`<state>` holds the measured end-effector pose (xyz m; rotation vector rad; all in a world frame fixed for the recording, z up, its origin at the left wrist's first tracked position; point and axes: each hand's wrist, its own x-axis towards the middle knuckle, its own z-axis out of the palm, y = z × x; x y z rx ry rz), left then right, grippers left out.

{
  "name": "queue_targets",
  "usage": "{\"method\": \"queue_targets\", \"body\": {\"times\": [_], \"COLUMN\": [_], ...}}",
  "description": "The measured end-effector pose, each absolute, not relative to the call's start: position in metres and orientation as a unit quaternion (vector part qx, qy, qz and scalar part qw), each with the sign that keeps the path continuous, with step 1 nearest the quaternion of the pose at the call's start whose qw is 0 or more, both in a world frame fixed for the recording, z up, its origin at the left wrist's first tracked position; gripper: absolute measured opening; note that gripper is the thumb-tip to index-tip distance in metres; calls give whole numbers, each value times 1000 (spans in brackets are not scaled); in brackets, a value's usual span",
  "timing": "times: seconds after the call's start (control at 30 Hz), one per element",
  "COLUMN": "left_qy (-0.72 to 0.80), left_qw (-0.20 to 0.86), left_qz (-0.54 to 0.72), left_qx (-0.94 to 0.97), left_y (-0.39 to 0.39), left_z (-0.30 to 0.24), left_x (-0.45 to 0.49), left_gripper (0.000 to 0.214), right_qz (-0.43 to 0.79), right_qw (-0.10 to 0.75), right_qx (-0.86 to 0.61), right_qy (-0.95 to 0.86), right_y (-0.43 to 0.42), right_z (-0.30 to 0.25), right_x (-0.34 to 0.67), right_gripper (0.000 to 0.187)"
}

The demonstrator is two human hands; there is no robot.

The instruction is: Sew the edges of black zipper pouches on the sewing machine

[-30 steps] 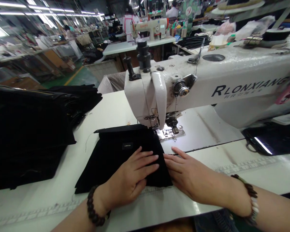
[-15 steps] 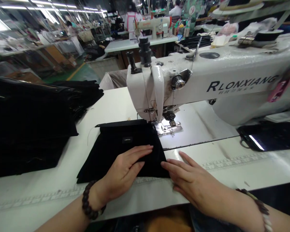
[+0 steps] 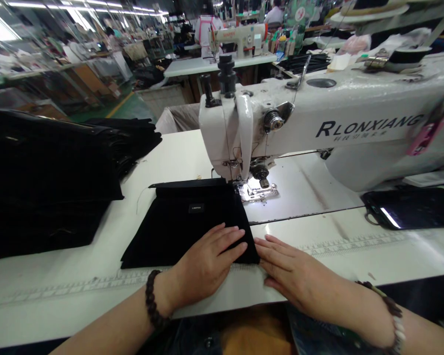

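Observation:
A black fabric piece (image 3: 170, 231) with a small dark label (image 3: 197, 208) lies flat on the white sewing table. Its upper right corner sits under the presser foot (image 3: 237, 187) of the white sewing machine (image 3: 299, 113). My left hand (image 3: 210, 259) rests on the fabric's lower right part, fingers stretched out and pointing right. Beside the fabric's right edge, my right hand (image 3: 294, 271) lies with fingers extended, the fingertips touching the edge near its lower corner. Neither hand is closed around anything.
A tall pile of black fabric pieces (image 3: 48, 182) takes up the table's left side. To the right lies a dark phone (image 3: 414, 207). Pink-handled snips (image 3: 429, 133) hang on the machine body. A printed ruler scale (image 3: 348, 244) runs along the front. People and another sewing machine (image 3: 240, 39) are behind.
My left hand has slid right across the fabric, closer to its right edge. My right hand stays at that edge, nearly still. The whole view has shifted slightly.

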<state>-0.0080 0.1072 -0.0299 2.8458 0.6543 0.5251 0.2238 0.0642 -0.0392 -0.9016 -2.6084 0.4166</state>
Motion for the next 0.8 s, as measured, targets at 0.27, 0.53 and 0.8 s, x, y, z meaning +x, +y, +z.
{"method": "queue_targets", "body": {"times": [0.27,0.53,0.8], "left_qy": [205,201,182], "left_qw": [67,73,84], "left_qz": [167,154,163], "left_qx": [962,965,966], "left_y": [106,107,110], "left_z": [-35,-37,-35], "left_x": [-8,-8,-9], "left_gripper": [33,33,30], "right_qz": [146,142,112], "right_qw": [191,203,235], "right_qx": [-339,-337,-333], "right_qy": [-910,-908,-906], "right_y": [65,61,67], "right_z": [-33,-34,-32], "right_x": [224,224,222], "right_gripper": [19,16,27]}}
